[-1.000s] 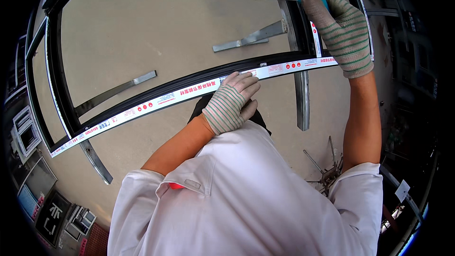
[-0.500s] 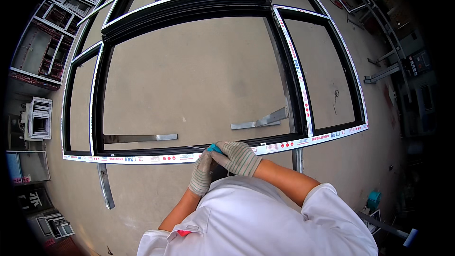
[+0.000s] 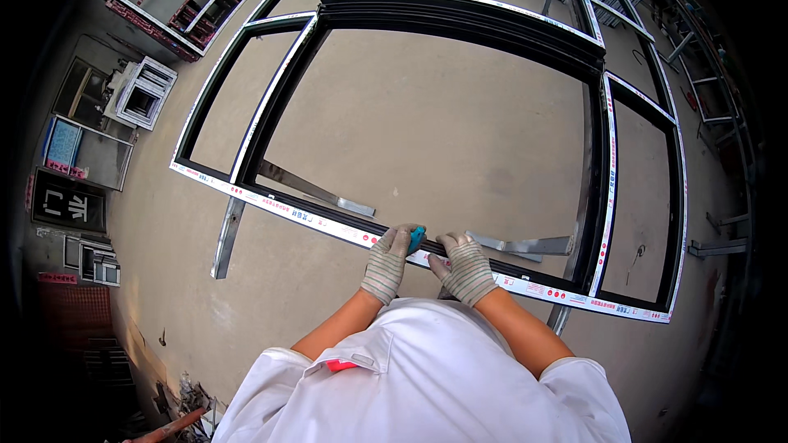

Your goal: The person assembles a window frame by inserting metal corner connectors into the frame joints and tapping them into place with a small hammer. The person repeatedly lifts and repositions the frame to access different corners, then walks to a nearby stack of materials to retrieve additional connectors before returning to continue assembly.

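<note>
Blue-handled tool (image 3: 417, 238) right there in the left hand (image 3: 387, 262), gloved fingers wrapped around it, only the blue end poking out at the top of the fist, its tip hidden, pressed against the near rail of the big window frame (image 3: 460, 267). Just beside it to the right, the right hand (image 3: 466, 267), also in a striped work glove, fingers curled down on the same rail, resting on the white protective tape (image 3: 312, 220) with its red marks; whether it grips anything I cannot tell. Both hands sit close together, nearly touching, directly ahead of the white shirt (image 3: 419, 377). Beyond the hands, inside the frame, two loose grey metal strips lie on the concrete floor (image 3: 427, 131): a long one (image 3: 316, 190) off to the left of the left hand, a shorter one (image 3: 525, 244) just past the right hand. Another grey bar (image 3: 227, 238) sticks out under the rail further left. The dark frame stretches well away from the hands, with a narrower panel (image 3: 640, 197) to the right. Far left, well apart, smaller white window frames (image 3: 144, 94) stand stacked
</note>
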{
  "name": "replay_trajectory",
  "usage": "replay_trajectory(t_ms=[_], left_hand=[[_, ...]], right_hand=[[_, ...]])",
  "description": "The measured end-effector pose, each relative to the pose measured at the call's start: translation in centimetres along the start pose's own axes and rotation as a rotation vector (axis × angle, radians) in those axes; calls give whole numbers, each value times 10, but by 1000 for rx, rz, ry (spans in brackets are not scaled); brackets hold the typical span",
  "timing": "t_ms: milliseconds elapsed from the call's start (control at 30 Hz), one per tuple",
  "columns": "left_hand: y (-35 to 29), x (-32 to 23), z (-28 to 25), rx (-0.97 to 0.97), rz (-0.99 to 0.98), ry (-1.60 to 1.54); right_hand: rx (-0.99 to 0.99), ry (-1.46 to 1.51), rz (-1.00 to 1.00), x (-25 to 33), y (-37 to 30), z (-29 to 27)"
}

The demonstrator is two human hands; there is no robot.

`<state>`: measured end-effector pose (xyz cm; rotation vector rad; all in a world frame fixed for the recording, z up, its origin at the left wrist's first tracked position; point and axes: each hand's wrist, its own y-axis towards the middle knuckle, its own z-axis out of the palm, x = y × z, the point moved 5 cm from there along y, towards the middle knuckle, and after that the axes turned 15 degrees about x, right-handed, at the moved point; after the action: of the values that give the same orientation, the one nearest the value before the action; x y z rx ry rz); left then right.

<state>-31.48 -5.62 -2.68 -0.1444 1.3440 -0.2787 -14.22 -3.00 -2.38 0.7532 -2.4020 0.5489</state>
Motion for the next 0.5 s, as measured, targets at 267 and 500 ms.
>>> replay_trajectory(t_ms=[267,500], left_hand=[[-3,-31,-149,-197,72,271],[4,-68,-358,-466,228,382]], right_hand=[[-15,-237,210,4,25,29],[-150,-342,325,2,19,34]])
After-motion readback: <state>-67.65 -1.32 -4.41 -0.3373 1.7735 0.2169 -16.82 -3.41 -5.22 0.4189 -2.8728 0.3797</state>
